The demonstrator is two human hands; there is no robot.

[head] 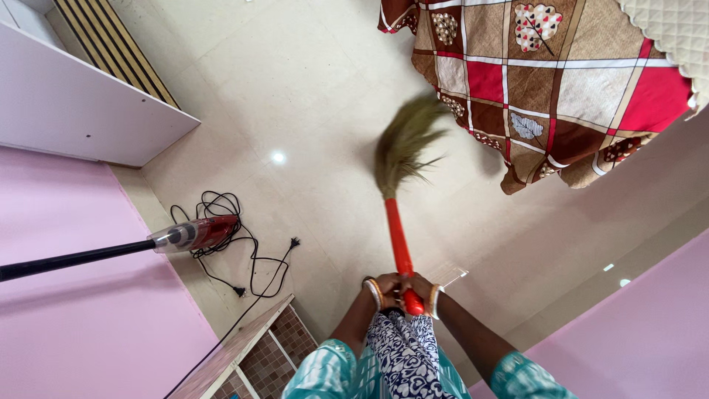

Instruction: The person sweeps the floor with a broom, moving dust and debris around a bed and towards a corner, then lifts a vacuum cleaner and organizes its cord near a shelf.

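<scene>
Both arms stretched forward, left hand (pixel 384 290) and right hand (pixel 419 290) clasped tight together round the orange plastic handle of a grass-bristled broom (pixel 399 177), bristles blurred over pale floor tiles (pixel 310 96) toward twelve o'clock.

Both arms reach straight down and forward, forearms converging so the wrists meet at the centre. The left hand (pixel 385 290) and right hand (pixel 418 288) sit pressed together, fingers curled tight in a closed grip, a bangle on each wrist.
</scene>
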